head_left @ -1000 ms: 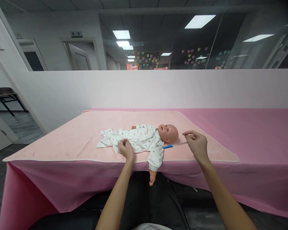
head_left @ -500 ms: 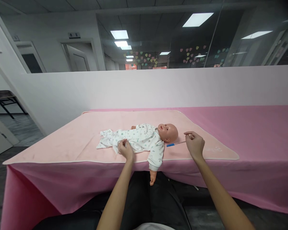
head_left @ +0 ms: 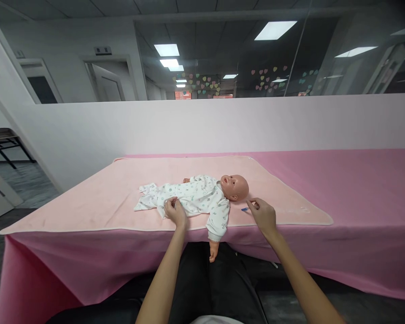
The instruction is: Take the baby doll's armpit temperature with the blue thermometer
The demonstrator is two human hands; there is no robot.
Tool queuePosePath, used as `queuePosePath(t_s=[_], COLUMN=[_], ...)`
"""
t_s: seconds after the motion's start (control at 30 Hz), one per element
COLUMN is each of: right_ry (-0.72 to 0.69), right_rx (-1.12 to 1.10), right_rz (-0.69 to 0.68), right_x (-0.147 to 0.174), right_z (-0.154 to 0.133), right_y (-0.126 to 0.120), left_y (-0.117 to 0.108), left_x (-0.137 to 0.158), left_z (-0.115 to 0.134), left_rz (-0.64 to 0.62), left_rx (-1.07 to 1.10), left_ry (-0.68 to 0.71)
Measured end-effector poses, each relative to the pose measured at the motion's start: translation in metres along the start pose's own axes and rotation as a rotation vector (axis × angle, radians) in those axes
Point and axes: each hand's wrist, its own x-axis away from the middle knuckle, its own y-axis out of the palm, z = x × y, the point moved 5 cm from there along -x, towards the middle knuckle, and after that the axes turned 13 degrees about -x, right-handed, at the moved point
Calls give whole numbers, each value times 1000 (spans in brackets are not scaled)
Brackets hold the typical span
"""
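Note:
A baby doll [head_left: 202,195] in a white patterned sleepsuit lies on its back, its head to the right and one arm hanging over the table's front edge. My left hand [head_left: 176,213] is at the doll's hip with its fingers curled together; what is between them, if anything, is hidden. Just below the doll's head, my right hand [head_left: 263,215] is closed in a pinch. A thin stick with a blue end [head_left: 245,209] pokes out to the left of these fingers, the rest of it covered by the hand.
A peach blanket [head_left: 97,193] lies beneath the doll on a table with a pink cloth [head_left: 364,193]. Behind it runs a low white wall [head_left: 222,126] with glass above. A dark stool [head_left: 6,139] stands far left.
My right hand has moved left and down, closer to the doll's head. Less of the stick shows now, and its blue end sits slightly further right. The left hand and doll have not visibly moved.

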Motion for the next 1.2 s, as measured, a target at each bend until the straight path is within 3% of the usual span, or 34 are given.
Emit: queuePosePath(t_s=[0.2,0.37,0.47,0.6,0.67,0.77,0.97,1.07,1.2], right_ry=[191,198,127,14,-39,-93,-98,-17,60], right_rx=[50,126,126,95,61,-23,-431,-512,-621], right_rz=[-189,-298,-368,-409,-387,-270,-61,48,61], right_x=[21,21,19,20,21,18,-20,-40,-39], right_z=[32,32,25,27,27,18,-46,-69,-73], right_y=[17,20,24,34,39,42,64,89,122], left_y=[1,-2,-8,0,10,34,88,92,81], left_x=[0,3,15,55,73,81,72,71,73], left_z=[-2,4,23,57,68,85,109,98,81], left_rz=[-7,-13,-5,-147,-216,-236,-273,-305,-288], left_rx=[9,-58,-220,-254,-254,-280,-397,-417,-418], left_ry=[-1,83,312,878,1006,992,1000,1041,1052])
